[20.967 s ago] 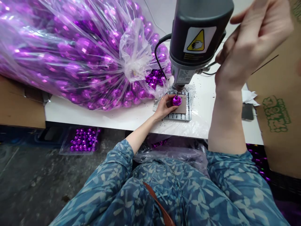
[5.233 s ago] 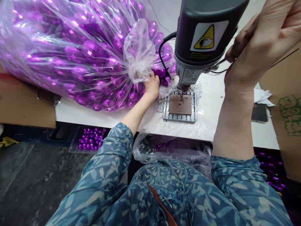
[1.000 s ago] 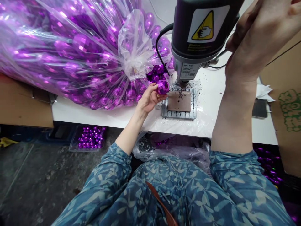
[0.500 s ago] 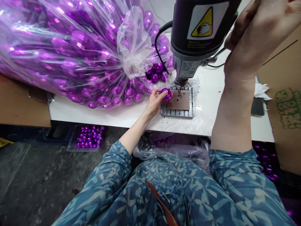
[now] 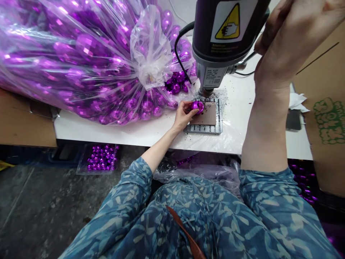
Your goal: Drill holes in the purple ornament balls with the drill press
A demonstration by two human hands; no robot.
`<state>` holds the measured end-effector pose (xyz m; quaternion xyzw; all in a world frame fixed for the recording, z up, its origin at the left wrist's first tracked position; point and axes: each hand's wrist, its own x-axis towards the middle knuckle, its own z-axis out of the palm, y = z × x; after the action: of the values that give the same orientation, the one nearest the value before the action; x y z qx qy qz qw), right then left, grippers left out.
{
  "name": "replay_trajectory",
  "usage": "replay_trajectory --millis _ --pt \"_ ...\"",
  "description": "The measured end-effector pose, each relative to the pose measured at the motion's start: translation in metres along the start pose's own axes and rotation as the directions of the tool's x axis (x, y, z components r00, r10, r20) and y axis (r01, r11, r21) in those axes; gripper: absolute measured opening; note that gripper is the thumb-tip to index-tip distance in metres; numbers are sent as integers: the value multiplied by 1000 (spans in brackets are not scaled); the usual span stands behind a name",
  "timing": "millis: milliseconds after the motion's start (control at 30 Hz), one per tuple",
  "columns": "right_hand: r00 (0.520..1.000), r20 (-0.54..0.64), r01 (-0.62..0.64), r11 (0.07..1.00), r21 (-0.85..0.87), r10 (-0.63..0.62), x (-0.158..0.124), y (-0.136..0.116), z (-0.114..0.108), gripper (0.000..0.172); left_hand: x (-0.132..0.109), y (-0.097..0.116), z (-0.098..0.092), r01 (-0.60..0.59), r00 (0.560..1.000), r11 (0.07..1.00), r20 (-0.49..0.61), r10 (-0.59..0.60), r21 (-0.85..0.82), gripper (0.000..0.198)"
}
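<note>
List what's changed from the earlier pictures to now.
The left hand, at the plastic bag about five seconds ago, has taken hold of a purple ball and carried it rightward to the brown board; contact is unclear. The right hand stays raised beside the drill.

Left hand [image 5: 184, 116]: pinched a faceted purple ball [image 5: 197, 107] over the brown board [image 5: 208, 118].
Right hand [image 5: 292, 43]: was raised, curled around the end of the drill's lever [image 5: 248, 58].
Drill [image 5: 229, 39]: stood above the board and its slotted base [image 5: 219, 116], with dark shavings [image 5: 225, 96] nearby.
Clear bag [image 5: 151, 46]: bulged with purple balls [image 5: 88, 45] on the white tabletop [image 5: 121, 135].
Clear tray [image 5: 94, 172]: held loose balls [image 5: 101, 157], below the tabletop's edge.
</note>
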<state>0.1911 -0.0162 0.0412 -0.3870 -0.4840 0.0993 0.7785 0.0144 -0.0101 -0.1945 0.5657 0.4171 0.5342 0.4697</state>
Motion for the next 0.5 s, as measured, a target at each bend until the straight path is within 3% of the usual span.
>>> replay_trajectory --millis 200,333,500 --pt "1000 -2 24 1000 -13 -24 5 6 -1 41 -2 3 7 -59 998 992 39 55 109 53" --pt "999 45 21 999 -46 -19 2 0 -2 37 -4 -4 8 -78 996 995 56 74 64 59" --pt "1000 23 12 999 -43 -11 0 -2 -2 37 -3 -13 11 -91 995 995 47 89 30 58"
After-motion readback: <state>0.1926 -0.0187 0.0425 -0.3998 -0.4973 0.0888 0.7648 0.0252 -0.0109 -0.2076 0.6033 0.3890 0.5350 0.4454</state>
